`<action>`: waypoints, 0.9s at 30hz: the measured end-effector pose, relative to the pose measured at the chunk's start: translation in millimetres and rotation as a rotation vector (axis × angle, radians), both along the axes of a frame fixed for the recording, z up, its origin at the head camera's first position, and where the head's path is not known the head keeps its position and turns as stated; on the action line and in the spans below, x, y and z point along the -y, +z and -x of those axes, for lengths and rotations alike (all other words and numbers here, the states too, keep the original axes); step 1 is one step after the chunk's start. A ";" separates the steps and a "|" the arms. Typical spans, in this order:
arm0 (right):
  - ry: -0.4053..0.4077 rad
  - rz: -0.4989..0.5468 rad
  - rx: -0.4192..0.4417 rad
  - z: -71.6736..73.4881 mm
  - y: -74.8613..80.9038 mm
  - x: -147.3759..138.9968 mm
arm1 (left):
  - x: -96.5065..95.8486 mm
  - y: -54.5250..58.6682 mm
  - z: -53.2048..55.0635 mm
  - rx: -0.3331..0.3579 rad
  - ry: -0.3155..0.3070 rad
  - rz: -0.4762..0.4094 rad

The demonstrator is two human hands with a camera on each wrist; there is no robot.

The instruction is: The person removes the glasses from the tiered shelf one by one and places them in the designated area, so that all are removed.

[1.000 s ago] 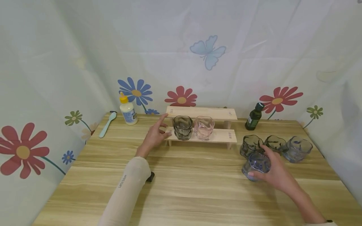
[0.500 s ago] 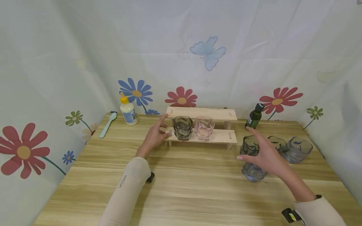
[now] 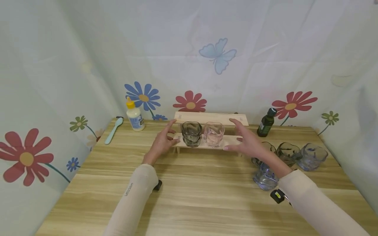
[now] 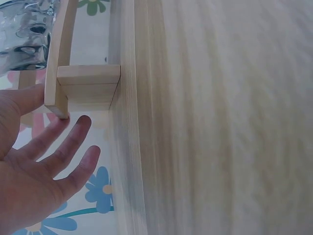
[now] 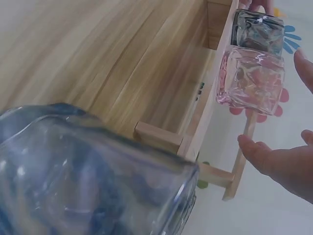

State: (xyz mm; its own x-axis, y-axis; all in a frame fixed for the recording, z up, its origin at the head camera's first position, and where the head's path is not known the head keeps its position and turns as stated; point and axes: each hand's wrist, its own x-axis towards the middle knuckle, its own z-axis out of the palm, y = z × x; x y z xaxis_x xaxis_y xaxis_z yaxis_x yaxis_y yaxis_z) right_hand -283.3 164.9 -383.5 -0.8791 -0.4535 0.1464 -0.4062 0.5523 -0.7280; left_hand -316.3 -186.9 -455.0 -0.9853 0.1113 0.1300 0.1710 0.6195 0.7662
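Note:
A two-tier wooden rack bears a smoky grey glass and a pink glass side by side on its lower step. My left hand is at the rack's left end, thumb by the lower step and index finger up at the top board; in the left wrist view the other fingers are spread and fairly straight. Right of the pink glass, my right hand spreads thumb and index finger apart with nothing between them, thumb tip at the lower step's front edge.
On the right stand a blue glass, a grey glass, a pale blue glass and another dark one, partly hidden by my right arm. A green bottle is behind them. A yellow-capped bottle and teal spoon lie left.
My right hand has let go of the blue glass at the right and moved left to the rack, beside the pink glass. The left hand has stayed at the rack's left end.

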 end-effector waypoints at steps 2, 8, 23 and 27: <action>0.011 0.005 0.004 6.2 -0.7 6.1 | 0.1 0.4 0.9 -0.001 0.002 -0.002; 0.054 -0.003 0.015 20.6 -6.0 24.1 | 0.7 0.4 0.8 -0.007 -0.004 -0.004; 0.017 -0.054 -0.050 36.0 -21.5 48.0 | -0.8 -1.9 2.2 -0.016 -0.002 -0.007; 0.001 -0.083 -0.041 38.8 -23.7 52.7 | 0.0 -1.3 2.0 -0.011 0.000 -0.002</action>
State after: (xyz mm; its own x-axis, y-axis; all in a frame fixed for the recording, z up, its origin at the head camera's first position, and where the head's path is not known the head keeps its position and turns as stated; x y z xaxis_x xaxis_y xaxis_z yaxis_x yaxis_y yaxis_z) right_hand -322.1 112.1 -407.2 -0.8725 -0.4669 0.1438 -0.4354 0.6096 -0.6624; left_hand -318.3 -186.9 -456.2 -0.9837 0.1111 0.1413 0.1797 0.6179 0.7655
